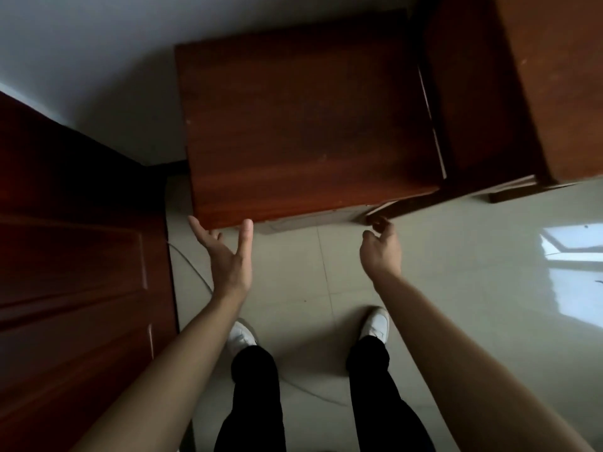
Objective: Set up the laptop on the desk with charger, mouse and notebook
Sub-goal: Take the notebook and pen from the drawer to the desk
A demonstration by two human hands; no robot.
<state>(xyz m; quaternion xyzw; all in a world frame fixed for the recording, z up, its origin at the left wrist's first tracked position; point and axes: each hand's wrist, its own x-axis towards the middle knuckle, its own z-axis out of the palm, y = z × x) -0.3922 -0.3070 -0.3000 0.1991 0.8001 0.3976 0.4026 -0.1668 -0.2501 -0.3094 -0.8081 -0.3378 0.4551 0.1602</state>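
A dark reddish-brown wooden desk (303, 119) stands ahead of me against a white wall, and its top is bare. My left hand (228, 256) is held out just below the desk's front left edge, palm turned up, fingers spread, holding nothing. My right hand (381, 252) hovers near the desk's front right corner with its fingers loosely curled and nothing in it. No laptop, charger, mouse or notebook shows in this view.
A brown wooden door (71, 256) fills the left side. A second wooden piece of furniture (528, 86) stands at the right, close to the desk. A thin pale cable (192, 265) runs over the glossy tiled floor (456, 288). My legs and white shoes are below.
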